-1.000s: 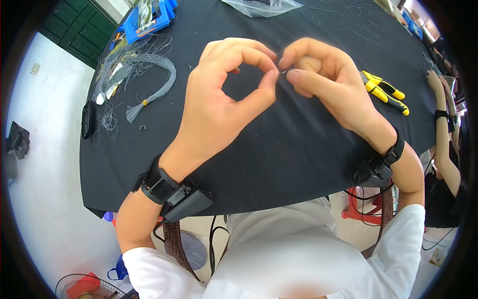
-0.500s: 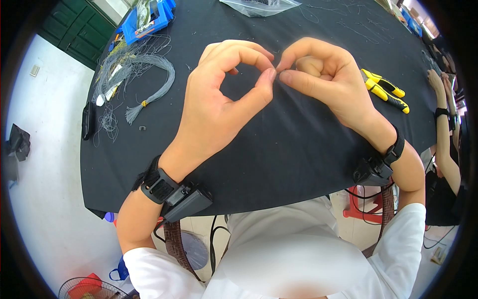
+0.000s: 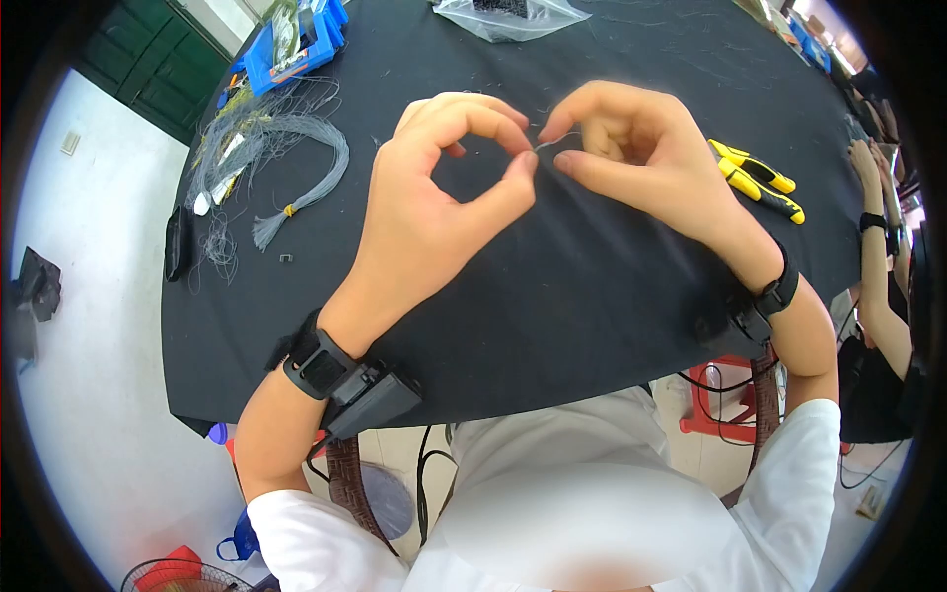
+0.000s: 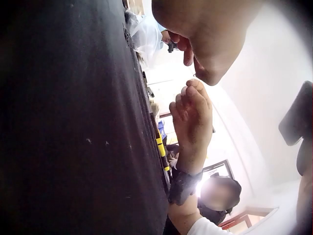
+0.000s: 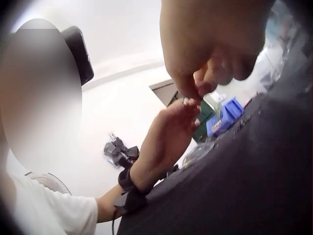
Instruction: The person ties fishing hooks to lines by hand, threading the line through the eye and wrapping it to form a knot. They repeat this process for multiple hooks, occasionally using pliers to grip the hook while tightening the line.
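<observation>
Between the two hands shows a short, thin pale strand of line (image 3: pixel 546 146), curving from the left fingertips toward the right index finger. My left hand (image 3: pixel 414 202) pinches its end between thumb and index finger, the two forming a ring above the black table. Close beside it, my right hand (image 3: pixel 661 163) has its thumb and index fingertips apart around the strand, with the other fingers curled toward the palm. Both wrist views catch the fingertips of the two hands nearly meeting. Fine detail at the fingertips is too small to make out.
A tied bundle of grey line (image 3: pixel 321 173) with loose tangles lies at left, below a blue bin (image 3: pixel 296 54). Yellow-black pliers (image 3: pixel 760 183) lie right of my right hand. A clear plastic bag (image 3: pixel 513 15) is at the far edge. Another person's arm (image 3: pixel 873 217) shows at right.
Both hands have shifted slightly down and left. The right thumb and index finger have parted from near contact, and more of the strand shows between the hands.
</observation>
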### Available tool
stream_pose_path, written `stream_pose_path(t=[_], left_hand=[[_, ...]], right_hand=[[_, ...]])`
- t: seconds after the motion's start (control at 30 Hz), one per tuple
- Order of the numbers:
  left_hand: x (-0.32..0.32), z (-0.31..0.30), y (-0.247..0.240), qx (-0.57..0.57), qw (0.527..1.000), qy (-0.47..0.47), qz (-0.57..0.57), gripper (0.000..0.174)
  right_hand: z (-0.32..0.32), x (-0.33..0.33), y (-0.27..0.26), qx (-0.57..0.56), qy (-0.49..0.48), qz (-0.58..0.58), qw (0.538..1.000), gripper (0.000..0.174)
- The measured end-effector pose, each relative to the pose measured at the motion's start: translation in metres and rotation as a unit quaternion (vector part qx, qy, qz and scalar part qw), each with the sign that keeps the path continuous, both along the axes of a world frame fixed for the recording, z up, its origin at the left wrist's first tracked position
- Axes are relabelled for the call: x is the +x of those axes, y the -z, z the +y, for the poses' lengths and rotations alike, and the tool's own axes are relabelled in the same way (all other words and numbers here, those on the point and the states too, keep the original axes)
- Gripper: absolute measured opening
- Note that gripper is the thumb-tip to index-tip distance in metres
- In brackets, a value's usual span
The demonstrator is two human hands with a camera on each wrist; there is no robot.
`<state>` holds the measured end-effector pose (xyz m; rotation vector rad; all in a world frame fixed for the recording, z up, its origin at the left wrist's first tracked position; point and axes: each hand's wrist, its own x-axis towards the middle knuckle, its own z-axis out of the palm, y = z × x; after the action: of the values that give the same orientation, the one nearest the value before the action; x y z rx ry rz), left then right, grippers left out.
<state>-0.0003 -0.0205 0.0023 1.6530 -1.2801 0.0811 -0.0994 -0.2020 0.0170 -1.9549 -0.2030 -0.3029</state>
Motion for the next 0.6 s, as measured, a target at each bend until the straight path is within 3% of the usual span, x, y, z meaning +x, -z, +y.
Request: stream_pose_path(t=[0.13, 0.23, 0.37, 0.6], left_hand=[[0.008, 0.002, 0.006, -0.014, 0.996, -0.006, 0.083, 0.006], [0.008, -0.001, 0.008, -0.032, 0.990, -0.007, 0.134, 0.008], [0.007, 0.000, 0.012, -0.030, 0.983, 0.011, 0.180, 0.009], [0.005, 0.002, 0.009, 0.004, 0.984, 0.074, 0.163, 0.006]], right_hand=[[-0.016, -0.005, -0.026, -0.075, 0.046, 0.092, 0.992, 0.012], [-0.024, -0.011, -0.042, -0.108, 0.082, 0.036, 0.990, 0.007], [-0.033, -0.028, -0.076, -0.158, 0.073, 0.069, 0.982, 0.007], [-0.035, -0.048, -0.125, -0.225, 0.042, 0.081, 0.970, 0.007]])
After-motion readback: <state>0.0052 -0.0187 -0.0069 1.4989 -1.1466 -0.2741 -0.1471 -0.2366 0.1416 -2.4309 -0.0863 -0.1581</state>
